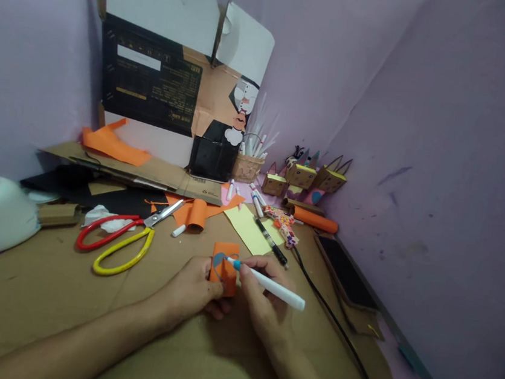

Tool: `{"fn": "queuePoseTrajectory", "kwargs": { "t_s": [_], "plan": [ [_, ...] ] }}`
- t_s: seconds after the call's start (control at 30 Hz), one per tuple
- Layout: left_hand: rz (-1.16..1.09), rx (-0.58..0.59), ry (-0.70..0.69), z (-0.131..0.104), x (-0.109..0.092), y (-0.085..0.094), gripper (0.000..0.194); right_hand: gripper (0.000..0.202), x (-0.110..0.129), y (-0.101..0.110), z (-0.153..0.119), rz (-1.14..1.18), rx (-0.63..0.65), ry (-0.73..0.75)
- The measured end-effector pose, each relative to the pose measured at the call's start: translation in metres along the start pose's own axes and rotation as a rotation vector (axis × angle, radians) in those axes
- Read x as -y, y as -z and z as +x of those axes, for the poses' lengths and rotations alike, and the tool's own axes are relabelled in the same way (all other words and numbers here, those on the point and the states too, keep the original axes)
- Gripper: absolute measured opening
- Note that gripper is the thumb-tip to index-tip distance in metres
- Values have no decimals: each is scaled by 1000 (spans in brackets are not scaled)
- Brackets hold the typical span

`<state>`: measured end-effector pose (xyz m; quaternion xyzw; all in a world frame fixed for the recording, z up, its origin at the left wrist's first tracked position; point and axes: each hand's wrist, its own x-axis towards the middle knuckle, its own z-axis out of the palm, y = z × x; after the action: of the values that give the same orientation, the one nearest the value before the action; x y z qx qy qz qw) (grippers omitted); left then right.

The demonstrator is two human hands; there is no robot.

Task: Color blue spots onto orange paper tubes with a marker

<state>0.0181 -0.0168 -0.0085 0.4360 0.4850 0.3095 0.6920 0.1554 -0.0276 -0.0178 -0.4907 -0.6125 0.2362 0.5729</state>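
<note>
Orange and small, the piece (228, 274) sits between the two hands, over the cardboard (149, 330). The left hand (193, 286) pinches it low on its left side, thumb across the front and other fingers behind and below. The right hand (262, 303) grips a white pen (281, 291) between thumb and fingers, its tip over a shape on the piece's face that is partly filled in blue; whether the tip touches, I cannot tell

The piece looks like paper or thin card, so I would judge it light, not very slippery, and easy to dent if squeezed or pressed hard. Whether it is hollow does not show. Its sides and lower edge seem the best hold, clear of the blue, which could smear if wet. The pen is probably light, stiff and smooth, best held near the tip

Beyond the left hand lie the scissors (150, 225), with a cap (179, 231) and an orange roll (196, 215) nearer the middle. Beyond the right hand, a black pen (271, 243) lies across yellow paper (245, 228), and a cable (333, 320) runs past on that hand's outer side
</note>
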Motion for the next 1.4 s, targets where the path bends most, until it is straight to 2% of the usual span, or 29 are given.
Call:
{"fn": "queuePoseTrajectory", "kwargs": {
  "t_s": [0.6, 1.03, 1.4],
  "plan": [
    [17, 4, -13, 0, 0, 0, 25, 11, -2, -1, 0, -10, 25, -12],
    [5, 15, -17, 1, 2, 1, 39, 9, 2, -3, -2, 55, 101, 1],
    [15, 21, -23, 0, -1, 0, 33, 10, 1, -4, -5, 42, 175, -23]
  ]
}}
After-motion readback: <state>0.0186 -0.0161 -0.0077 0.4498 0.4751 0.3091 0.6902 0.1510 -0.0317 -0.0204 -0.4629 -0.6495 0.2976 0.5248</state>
